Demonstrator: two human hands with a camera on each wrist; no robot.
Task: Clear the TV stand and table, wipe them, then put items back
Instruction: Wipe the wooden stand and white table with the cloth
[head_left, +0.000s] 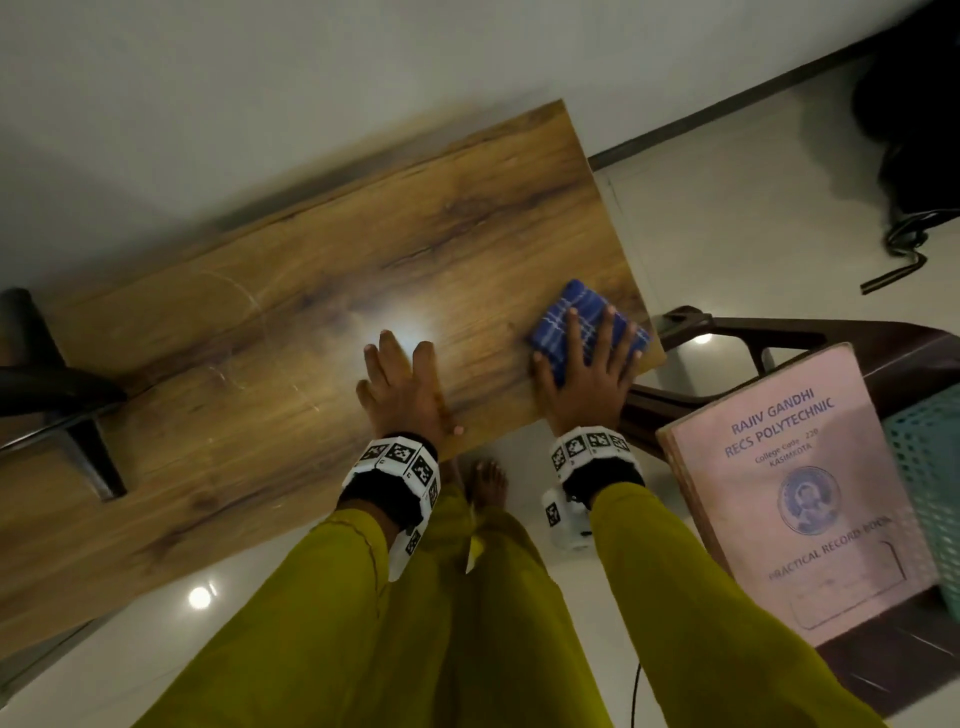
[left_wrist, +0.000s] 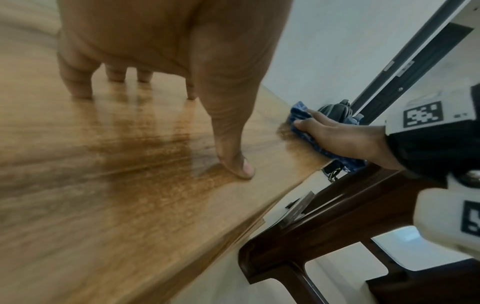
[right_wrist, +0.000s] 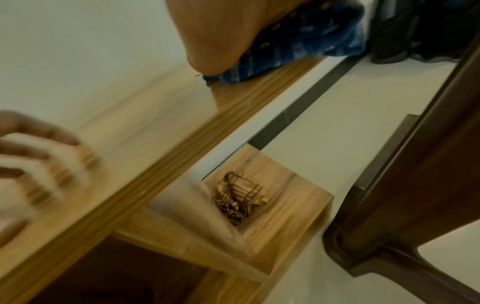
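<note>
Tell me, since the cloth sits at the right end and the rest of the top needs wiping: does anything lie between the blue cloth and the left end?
Yes. The left hand rests flat on the wooden top just left of the blue cloth under the right hand. Farther left, a dark stand foot sits on the top.

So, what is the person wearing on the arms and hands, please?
Both hands are bare: the left hand and the right hand. Each wrist carries a black strap with white blocks printed with black square-code markers. A white camera unit hangs under the right wrist. The long sleeves are mustard yellow.
</note>
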